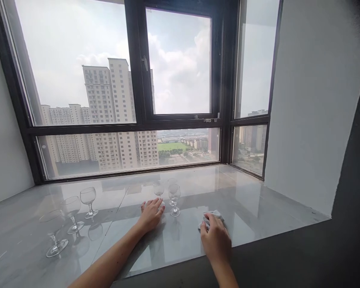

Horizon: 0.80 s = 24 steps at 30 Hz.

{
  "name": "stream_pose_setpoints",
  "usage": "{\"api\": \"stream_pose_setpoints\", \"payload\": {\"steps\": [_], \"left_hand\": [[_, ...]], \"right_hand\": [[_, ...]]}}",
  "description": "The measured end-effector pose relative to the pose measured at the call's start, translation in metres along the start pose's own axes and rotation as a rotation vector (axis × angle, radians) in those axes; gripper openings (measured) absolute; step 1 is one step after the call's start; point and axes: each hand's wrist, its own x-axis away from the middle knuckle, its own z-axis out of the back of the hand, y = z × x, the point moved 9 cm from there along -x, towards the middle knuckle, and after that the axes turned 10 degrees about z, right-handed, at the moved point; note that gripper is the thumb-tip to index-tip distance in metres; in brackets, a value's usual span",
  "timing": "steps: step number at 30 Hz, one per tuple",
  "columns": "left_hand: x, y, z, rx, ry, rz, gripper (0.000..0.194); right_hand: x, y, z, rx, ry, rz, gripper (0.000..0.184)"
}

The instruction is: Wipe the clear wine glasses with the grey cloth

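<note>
My left hand (152,215) is at the foot of a clear stemmed glass (158,187), its fingers curled about the base and hiding most of it. Just to the right stands another stemmed glass (174,194), upright, with a further glass (171,183) partly hidden behind it. My right hand (217,237) rests on the sill near its front edge, fingers bent over a crumpled pale grey cloth (213,215). Over on the left, three more upright glasses form a slanting row: a near glass (53,226), a middle glass (72,210) and a far glass (88,198).
The glossy grey tiled sill (126,244) ends in a front edge on my side. Dark window frames (180,121) rise behind it, with a window handle (144,63) and tall buildings outside. A white wall (309,120) closes the right side.
</note>
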Motion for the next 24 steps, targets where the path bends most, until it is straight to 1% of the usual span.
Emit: {"api": "stream_pose_setpoints", "payload": {"steps": [3,7,15,17,21,24], "left_hand": [[-0.004,-0.007,0.000,0.032,0.027,0.059,0.041],[-0.009,-0.025,0.001,0.088,0.056,0.203,0.040],[-0.015,-0.057,0.008,0.177,0.084,0.451,0.043],[-0.016,-0.062,0.008,0.211,0.077,0.488,0.042],[-0.017,-0.065,0.008,0.302,0.043,0.515,0.044],[-0.017,-0.071,0.007,0.382,0.039,0.556,0.047]], "right_hand": [[0.000,0.000,0.002,0.001,0.003,0.001,0.026],[0.001,0.000,0.002,-0.003,-0.002,-0.004,0.026],[0.002,0.000,0.002,-0.001,0.001,0.003,0.026],[0.002,-0.001,0.003,0.002,0.006,0.004,0.026],[0.002,-0.002,0.004,0.007,0.014,0.004,0.027],[0.002,-0.002,0.004,0.006,0.009,0.010,0.027]]}}
